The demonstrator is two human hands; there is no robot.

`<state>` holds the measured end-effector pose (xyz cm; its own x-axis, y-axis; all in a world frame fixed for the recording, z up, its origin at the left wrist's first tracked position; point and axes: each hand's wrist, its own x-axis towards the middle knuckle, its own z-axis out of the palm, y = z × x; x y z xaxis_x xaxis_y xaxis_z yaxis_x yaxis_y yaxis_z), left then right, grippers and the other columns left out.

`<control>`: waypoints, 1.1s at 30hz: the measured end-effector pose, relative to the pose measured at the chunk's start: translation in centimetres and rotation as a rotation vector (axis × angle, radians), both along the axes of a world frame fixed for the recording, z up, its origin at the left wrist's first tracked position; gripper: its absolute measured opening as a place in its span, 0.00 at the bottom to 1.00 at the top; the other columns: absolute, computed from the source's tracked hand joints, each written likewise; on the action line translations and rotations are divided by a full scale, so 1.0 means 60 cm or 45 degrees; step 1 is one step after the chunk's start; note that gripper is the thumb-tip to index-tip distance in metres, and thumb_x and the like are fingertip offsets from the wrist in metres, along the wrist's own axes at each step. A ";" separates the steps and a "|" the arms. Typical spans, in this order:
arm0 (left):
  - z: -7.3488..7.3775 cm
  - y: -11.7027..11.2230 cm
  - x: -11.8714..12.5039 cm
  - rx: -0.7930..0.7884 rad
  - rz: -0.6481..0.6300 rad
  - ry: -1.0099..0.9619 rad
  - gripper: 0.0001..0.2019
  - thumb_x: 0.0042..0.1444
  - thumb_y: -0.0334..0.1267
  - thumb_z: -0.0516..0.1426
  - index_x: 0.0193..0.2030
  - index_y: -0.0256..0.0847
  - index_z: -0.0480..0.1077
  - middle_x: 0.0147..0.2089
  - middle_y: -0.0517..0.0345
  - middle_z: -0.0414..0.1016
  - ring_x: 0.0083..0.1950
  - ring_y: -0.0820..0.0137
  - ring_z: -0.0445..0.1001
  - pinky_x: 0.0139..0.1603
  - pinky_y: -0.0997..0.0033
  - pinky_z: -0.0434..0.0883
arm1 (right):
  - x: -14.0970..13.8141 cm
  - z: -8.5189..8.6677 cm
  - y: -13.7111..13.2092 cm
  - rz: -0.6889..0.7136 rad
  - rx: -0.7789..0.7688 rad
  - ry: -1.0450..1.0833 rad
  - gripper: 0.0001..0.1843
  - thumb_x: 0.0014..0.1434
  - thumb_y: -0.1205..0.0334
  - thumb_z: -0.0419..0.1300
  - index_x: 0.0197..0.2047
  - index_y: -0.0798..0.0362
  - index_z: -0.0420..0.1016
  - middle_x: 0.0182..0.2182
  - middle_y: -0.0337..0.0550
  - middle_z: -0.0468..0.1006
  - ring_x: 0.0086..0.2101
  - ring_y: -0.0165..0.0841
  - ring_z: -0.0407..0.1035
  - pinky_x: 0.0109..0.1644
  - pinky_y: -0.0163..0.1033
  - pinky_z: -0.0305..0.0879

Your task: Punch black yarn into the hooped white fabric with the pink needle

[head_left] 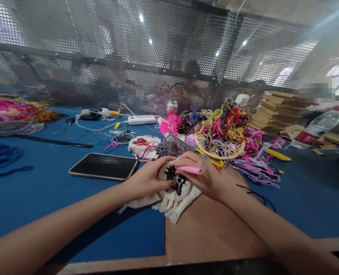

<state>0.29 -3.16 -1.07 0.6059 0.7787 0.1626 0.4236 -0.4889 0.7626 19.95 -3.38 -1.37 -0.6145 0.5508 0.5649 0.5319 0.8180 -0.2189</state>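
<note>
My left hand grips the left rim of a small wooden embroidery hoop holding white fringed cloth with a black stitched figure. My right hand is closed round a pink punch-needle tool, its tip down at the black stitching. A thin black thread trails off past my right wrist. The hoop rests where the blue table cover meets a brown board.
A dark phone lies left of the hoop. Behind are a second white patch with red stitching, a larger empty hoop in a tangle of coloured yarn, a power strip, stacked boards, a water bottle and blue yarn. People sit behind the perforated metal screen.
</note>
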 end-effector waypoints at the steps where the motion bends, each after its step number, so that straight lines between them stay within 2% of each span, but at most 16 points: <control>1: 0.000 0.000 0.000 0.003 -0.007 -0.012 0.26 0.46 0.38 0.58 0.54 0.41 0.59 0.51 0.54 0.69 0.49 0.64 0.67 0.51 0.65 0.63 | 0.000 -0.002 0.000 0.017 -0.030 0.092 0.05 0.58 0.64 0.54 0.39 0.49 0.69 0.38 0.41 0.72 0.38 0.30 0.67 0.42 0.39 0.65; 3: -0.001 0.002 -0.001 -0.003 -0.002 -0.021 0.27 0.46 0.39 0.58 0.54 0.41 0.59 0.52 0.53 0.68 0.51 0.64 0.66 0.52 0.64 0.61 | 0.000 -0.005 0.000 0.029 -0.082 0.209 0.05 0.58 0.63 0.53 0.37 0.51 0.68 0.36 0.41 0.73 0.38 0.31 0.67 0.43 0.40 0.64; 5: -0.002 0.003 -0.001 -0.017 0.009 -0.015 0.28 0.45 0.39 0.59 0.55 0.41 0.59 0.52 0.53 0.68 0.51 0.63 0.66 0.53 0.63 0.61 | 0.000 -0.005 -0.002 -0.046 -0.136 0.264 0.05 0.58 0.61 0.53 0.37 0.52 0.68 0.36 0.41 0.73 0.38 0.31 0.67 0.42 0.39 0.63; 11: 0.002 0.004 0.000 -0.052 0.000 0.003 0.27 0.46 0.39 0.59 0.54 0.42 0.59 0.50 0.55 0.70 0.49 0.64 0.68 0.51 0.66 0.63 | 0.003 0.000 -0.008 -0.106 -0.186 0.304 0.07 0.58 0.60 0.53 0.34 0.53 0.69 0.33 0.41 0.73 0.34 0.30 0.68 0.38 0.36 0.62; 17: 0.003 0.004 0.000 -0.072 -0.031 0.010 0.27 0.46 0.39 0.59 0.54 0.43 0.59 0.48 0.58 0.71 0.48 0.65 0.69 0.50 0.67 0.64 | 0.006 -0.003 -0.008 -0.181 -0.236 0.337 0.12 0.58 0.55 0.52 0.34 0.55 0.68 0.30 0.42 0.73 0.27 0.28 0.68 0.31 0.34 0.62; 20: 0.002 0.004 0.000 -0.085 -0.042 -0.009 0.26 0.46 0.40 0.59 0.54 0.44 0.59 0.50 0.58 0.70 0.51 0.65 0.67 0.52 0.67 0.63 | 0.007 -0.005 -0.008 -0.187 -0.263 0.346 0.12 0.59 0.54 0.51 0.34 0.55 0.67 0.30 0.43 0.74 0.26 0.28 0.68 0.31 0.34 0.63; 25: 0.000 0.004 -0.001 -0.115 -0.031 0.006 0.26 0.46 0.41 0.59 0.54 0.44 0.60 0.49 0.57 0.70 0.49 0.65 0.68 0.51 0.65 0.64 | 0.008 -0.009 -0.006 -0.189 -0.303 0.436 0.12 0.59 0.55 0.50 0.36 0.55 0.65 0.28 0.42 0.74 0.26 0.28 0.70 0.30 0.33 0.63; 30: -0.003 0.006 -0.001 -0.104 -0.029 0.000 0.26 0.46 0.40 0.59 0.53 0.44 0.60 0.49 0.57 0.70 0.49 0.64 0.68 0.51 0.63 0.63 | 0.008 -0.013 -0.004 -0.176 -0.277 0.420 0.11 0.59 0.55 0.50 0.35 0.54 0.65 0.27 0.41 0.73 0.25 0.27 0.69 0.30 0.34 0.63; 33: -0.005 0.007 -0.002 -0.098 -0.061 -0.032 0.25 0.46 0.39 0.58 0.53 0.44 0.60 0.50 0.57 0.69 0.51 0.65 0.67 0.52 0.66 0.63 | 0.008 -0.008 -0.005 -0.161 -0.183 0.367 0.10 0.59 0.56 0.50 0.33 0.53 0.65 0.29 0.41 0.73 0.26 0.28 0.68 0.31 0.35 0.62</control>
<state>0.20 -2.76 -1.36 0.6393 0.7597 0.1190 0.3815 -0.4477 0.8087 20.42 -3.70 -1.88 -0.3627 0.6991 0.6162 0.5266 0.6993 -0.4834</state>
